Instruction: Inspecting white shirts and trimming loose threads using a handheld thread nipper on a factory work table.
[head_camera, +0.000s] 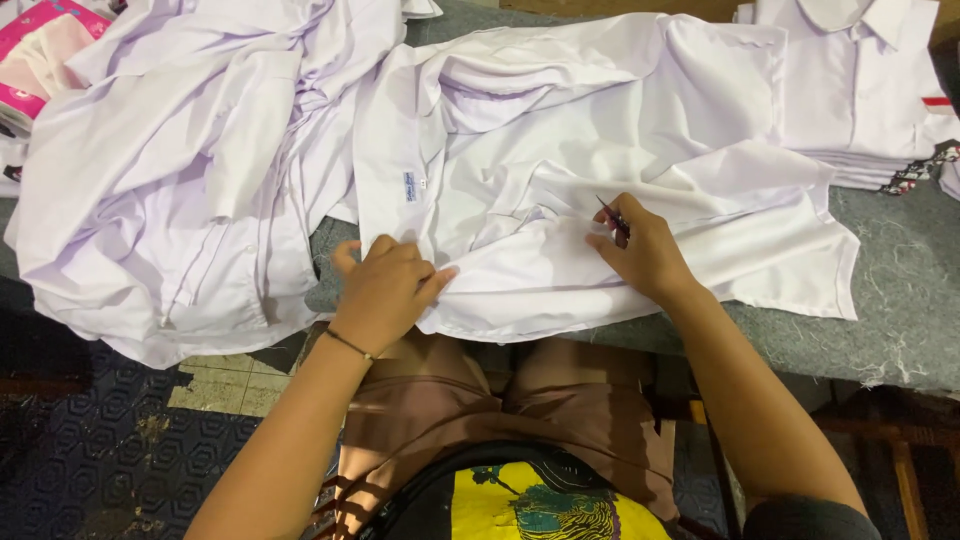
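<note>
Left hand (385, 290) is pressing flat, fingers spread, on a white shirt (600, 180) lying across the grey table (900, 290). Right hand (645, 250) is pinching small thread snips (612, 216) closed-fisted against the fabric; a slip could nick the cloth.

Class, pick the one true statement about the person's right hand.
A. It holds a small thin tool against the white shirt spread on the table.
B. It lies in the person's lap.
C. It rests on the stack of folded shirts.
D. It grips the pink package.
A: the right hand pinches a small thin tool over the white shirt, away from the folded stack.
</note>
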